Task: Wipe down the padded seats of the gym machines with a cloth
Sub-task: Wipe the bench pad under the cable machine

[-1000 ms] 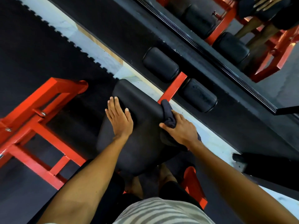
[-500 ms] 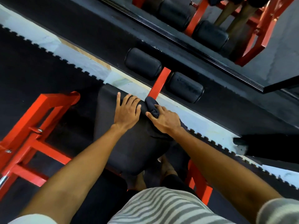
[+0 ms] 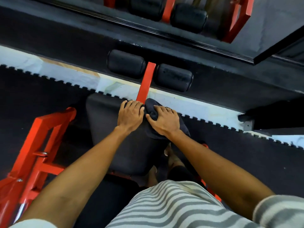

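Observation:
A black padded seat [image 3: 108,129] of a red-framed machine lies below me in the middle of the view. My left hand [image 3: 130,115] rests on the seat's far edge, its fingers bent over that edge. Right beside it my right hand [image 3: 163,120] grips a dark bunched cloth [image 3: 152,106] and presses it on the seat's far right corner. Part of the cloth hangs out under my right wrist.
A red bar [image 3: 146,83] runs from the seat's far edge to two black roller pads [image 3: 126,63] [image 3: 174,77]. A red frame [image 3: 37,145] stands on the left. A mirror [image 3: 181,15] lines the far wall. Black rubber mats [image 3: 41,96] cover the floor.
My left hand has slid from the seat's left side to its far edge, next to my right hand. The right hand with the cloth stays at the far right corner.

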### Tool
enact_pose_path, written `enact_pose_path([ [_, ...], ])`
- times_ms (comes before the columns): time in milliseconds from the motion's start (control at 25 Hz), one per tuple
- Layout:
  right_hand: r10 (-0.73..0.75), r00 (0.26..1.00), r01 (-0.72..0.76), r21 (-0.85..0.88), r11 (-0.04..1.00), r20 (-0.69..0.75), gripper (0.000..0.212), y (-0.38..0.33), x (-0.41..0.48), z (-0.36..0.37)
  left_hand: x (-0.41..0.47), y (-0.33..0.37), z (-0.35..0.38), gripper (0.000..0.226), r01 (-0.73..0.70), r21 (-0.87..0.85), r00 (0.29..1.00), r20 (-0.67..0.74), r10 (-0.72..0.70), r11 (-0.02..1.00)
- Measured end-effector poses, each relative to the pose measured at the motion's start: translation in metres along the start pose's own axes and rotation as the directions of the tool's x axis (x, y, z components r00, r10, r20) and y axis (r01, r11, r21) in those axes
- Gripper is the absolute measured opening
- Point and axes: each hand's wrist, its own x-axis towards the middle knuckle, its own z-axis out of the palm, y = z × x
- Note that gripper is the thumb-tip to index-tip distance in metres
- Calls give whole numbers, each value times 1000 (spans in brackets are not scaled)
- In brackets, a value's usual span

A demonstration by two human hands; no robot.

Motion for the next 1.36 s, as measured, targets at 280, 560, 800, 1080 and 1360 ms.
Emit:
enact_pose_path([
  [280,423,875,-282,463,840,-234,59,28,-44,31,10,25,2,49,-119,6,986,116,118,993],
  [560,744,668,-377,850,368,-26,91,-14,-92,92,12,26,5,45,-160,20,981,118,156,987],
  [800,692,663,-551,812,191,287,95,-37,-117,115,10,28,6,46,-145,28,986,91,142,989],
  [1080,614,789,-281,878,388,-19,90,-16,-100,83,7,32,3,40,-135,18,988,81,133,991],
  [1360,375,882,-243,403,882,-287,82,-9,-86,70,6,32,2,41,-138,24,987,93,135,990],
])
